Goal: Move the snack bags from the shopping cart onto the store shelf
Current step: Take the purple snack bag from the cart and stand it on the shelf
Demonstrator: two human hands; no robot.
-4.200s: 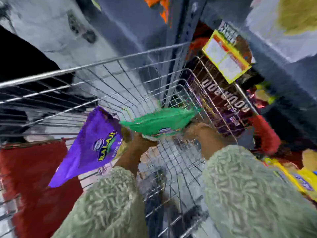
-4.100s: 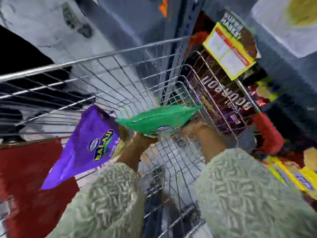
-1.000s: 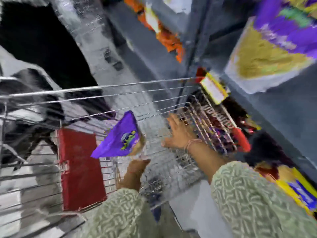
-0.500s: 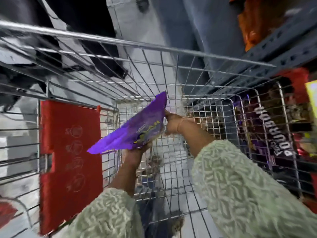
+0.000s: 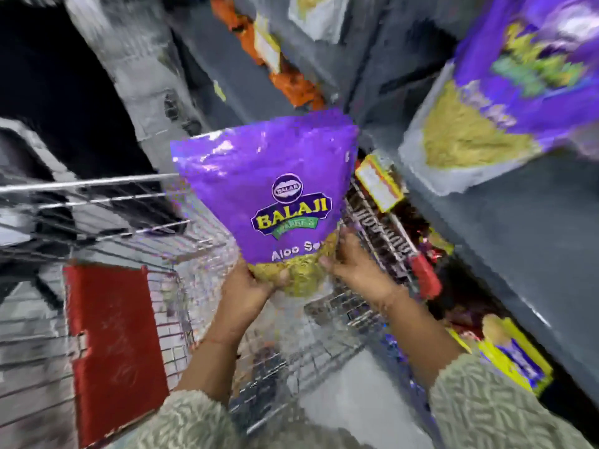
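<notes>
Purple Balaji snack bag (image 5: 275, 196) upright above the shopping cart (image 5: 97, 186), beside the store shelf (image 5: 518, 238). Left hand (image 5: 246, 293) and right hand (image 5: 359, 270) fingers clamped on its bottom edge.

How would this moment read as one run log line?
phase: lifting to shelf | purple Balaji bag: upright, above cart | left hand: holds bag bottom | right hand: holds bag bottom

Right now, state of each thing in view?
Purple Balaji snack bag: upright, sealed, held above the cart.
Left hand: grips the bag's bottom.
Right hand: grips the bag's bottom edge.
Wire shopping cart: no bags visible inside.
Grey store shelf: stocked with similar purple bags.
</notes>
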